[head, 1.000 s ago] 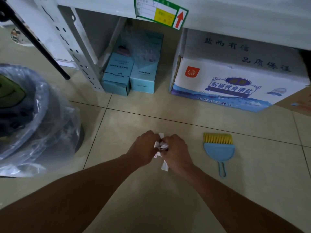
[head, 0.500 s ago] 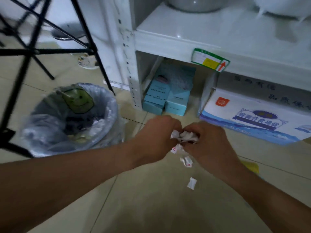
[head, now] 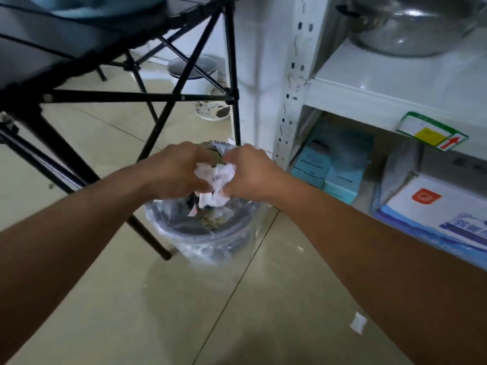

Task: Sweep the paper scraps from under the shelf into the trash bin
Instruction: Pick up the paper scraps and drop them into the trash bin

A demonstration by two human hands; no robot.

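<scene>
My left hand [head: 176, 169] and my right hand [head: 250, 172] are cupped together over the trash bin [head: 184, 241], a dark round bin lined with a clear plastic bag. Between them they hold a bunch of white crumpled paper scraps [head: 214, 177]. Some scraps hang or drop below the hands into the bin's mouth. One stray white scrap [head: 358, 322] lies on the tiled floor beside my right forearm. The white metal shelf [head: 369, 93] stands to the right of the bin.
A black folding table's crossed legs [head: 184, 98] stand just left of and behind the bin. Under the shelf sit blue boxes [head: 334, 167] and a white carton [head: 434, 214]. A steel pot [head: 411, 25] rests on the shelf. A small dish [head: 212, 111] lies on the floor behind.
Both hands lifted the scraps off the floor and carried them left to above the bin. A few scraps fell out on the way. The brush is out of view now.
</scene>
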